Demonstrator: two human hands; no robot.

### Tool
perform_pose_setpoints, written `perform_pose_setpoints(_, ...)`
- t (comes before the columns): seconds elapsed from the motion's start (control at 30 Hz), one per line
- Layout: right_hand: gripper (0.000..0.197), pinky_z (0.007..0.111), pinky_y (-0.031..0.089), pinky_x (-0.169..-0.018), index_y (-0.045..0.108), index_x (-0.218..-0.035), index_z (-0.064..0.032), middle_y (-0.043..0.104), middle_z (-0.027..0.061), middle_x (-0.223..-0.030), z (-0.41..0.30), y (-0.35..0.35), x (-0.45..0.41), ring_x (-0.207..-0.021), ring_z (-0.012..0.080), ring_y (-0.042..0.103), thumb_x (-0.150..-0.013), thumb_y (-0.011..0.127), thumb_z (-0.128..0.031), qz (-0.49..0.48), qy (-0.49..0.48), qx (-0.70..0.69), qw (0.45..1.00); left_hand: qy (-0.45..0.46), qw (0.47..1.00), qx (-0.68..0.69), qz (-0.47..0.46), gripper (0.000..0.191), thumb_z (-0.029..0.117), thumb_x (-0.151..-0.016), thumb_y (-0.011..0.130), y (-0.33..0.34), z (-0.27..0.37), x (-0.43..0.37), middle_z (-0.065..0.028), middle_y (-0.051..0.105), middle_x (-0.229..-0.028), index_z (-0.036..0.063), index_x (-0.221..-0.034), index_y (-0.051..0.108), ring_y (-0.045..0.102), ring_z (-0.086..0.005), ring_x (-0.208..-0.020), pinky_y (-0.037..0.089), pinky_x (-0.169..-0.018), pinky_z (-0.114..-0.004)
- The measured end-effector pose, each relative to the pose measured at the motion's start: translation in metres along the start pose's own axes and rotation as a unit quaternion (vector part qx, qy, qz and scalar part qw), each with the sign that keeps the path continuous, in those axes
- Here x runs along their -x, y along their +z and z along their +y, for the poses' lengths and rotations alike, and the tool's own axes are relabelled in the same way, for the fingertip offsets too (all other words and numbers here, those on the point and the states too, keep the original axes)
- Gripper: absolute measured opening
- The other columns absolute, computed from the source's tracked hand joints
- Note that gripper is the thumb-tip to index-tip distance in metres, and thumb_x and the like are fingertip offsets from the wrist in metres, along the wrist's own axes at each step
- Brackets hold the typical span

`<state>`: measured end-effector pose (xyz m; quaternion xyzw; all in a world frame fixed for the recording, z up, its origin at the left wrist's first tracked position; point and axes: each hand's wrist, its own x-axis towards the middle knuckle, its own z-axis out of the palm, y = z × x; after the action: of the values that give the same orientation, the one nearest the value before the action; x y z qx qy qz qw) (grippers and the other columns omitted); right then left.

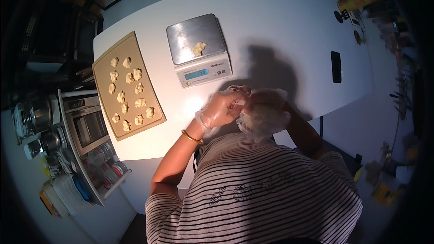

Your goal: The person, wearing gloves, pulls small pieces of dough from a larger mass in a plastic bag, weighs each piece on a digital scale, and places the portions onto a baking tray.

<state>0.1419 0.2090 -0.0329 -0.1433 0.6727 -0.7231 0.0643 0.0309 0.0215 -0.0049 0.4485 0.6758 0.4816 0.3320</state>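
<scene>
My left hand (220, 108), in a thin clear plastic glove, has its fingertips bent around a small pale bit of dough (241, 102). Right beside it, in shadow, my gloved right hand (266, 100) is closed around a larger pale lump (261, 118) that looks like dough; loose plastic partly hides it. Both hands meet above the table's near edge, in front of my striped shirt. Beyond them stands a digital kitchen scale (205, 74) with a lit display. One rough piece of dough (199, 48) lies on its steel plate (190, 32).
A tan tray (149, 91) at left on the white table (271, 10) carries several dough lumps (121, 96) in loose rows. A dark phone (336, 67) lies at right. Left of the table, a shelf unit holds a steel-fronted oven (86, 125) and plastic containers (115, 173).
</scene>
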Motion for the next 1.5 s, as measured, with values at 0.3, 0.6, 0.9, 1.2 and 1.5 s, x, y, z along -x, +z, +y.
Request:
perform_pose_setpoints(0.3, 0.012, 0.029, 0.043, -0.073, 0.054, -0.085, -0.0006, 0.052, 0.0114, -0.094, -0.058, 0.016, -0.013, -0.084, 0.0184, 0.052, -0.083, 0.061, -0.010, 0.052, -0.037, -0.007, 0.998, 0.024, 1.000, -0.012, 0.011, 0.006, -0.006, -0.075, 0.058, -0.014, 0.003, -0.004, -0.0019, 0.060, -0.068, -0.0010, -0.077, 0.060, 0.054, -0.0049, -0.053, 0.042, -0.049, -0.019)
perform_pose_setpoints(0.6, 0.011, 0.034, 0.044, -0.080, 0.052, -0.083, -0.0049, 0.051, 0.0115, -0.093, -0.028, -0.016, 0.004, -0.092, 0.0236, 0.053, -0.086, 0.055, -0.016, 0.124, -0.057, -0.042, 0.990, -0.064, 0.939, 0.205, 0.267, 0.018, 0.000, -0.076, 0.058, -0.067, -0.023, -0.031, -0.0061, 0.061, -0.083, -0.0055, -0.092, 0.063, 0.059, -0.0139, -0.078, 0.050, -0.068, -0.028)
perform_pose_setpoints(0.9, 0.007, 0.029, 0.037, -0.090, 0.054, -0.087, -0.0072, 0.056, 0.0126, -0.108, -0.031, -0.004, -0.033, -0.097, 0.0203, 0.052, -0.080, 0.053, -0.007, 0.111, -0.142, -0.007, 0.984, -0.131, 0.878, -0.342, 0.310, 0.010, 0.014, -0.074, 0.065, -0.096, -0.089, -0.069, -0.0120, 0.064, -0.069, 0.0102, -0.084, 0.065, 0.062, -0.0316, -0.062, 0.048, -0.056, -0.037)
perform_pose_setpoints(1.2, 0.007, 0.036, 0.040, -0.092, 0.048, -0.087, -0.0051, 0.051, 0.0198, -0.118, -0.066, 0.009, -0.025, -0.114, 0.0262, 0.047, -0.084, 0.055, -0.006, 0.118, -0.016, -0.119, 0.986, 0.036, 0.992, -0.061, 0.100, 0.027, 0.006, -0.074, 0.068, 0.000, 0.004, -0.010, -0.0130, 0.062, -0.089, 0.0004, -0.099, 0.062, 0.054, -0.0191, -0.058, 0.046, -0.057, -0.028)
perform_pose_setpoints(1.5, 0.012, 0.032, 0.042, -0.084, 0.049, -0.091, -0.0043, 0.050, 0.0158, -0.118, 0.037, -0.010, -0.014, -0.097, 0.0181, 0.049, -0.085, 0.057, -0.010, 0.039, 0.242, -0.224, 0.943, 0.002, 0.990, -0.104, 0.095, 0.007, -0.002, -0.072, 0.059, 0.026, -0.008, -0.014, -0.0083, 0.057, -0.064, -0.0005, -0.079, 0.061, 0.059, -0.0159, -0.055, 0.045, -0.051, -0.025)
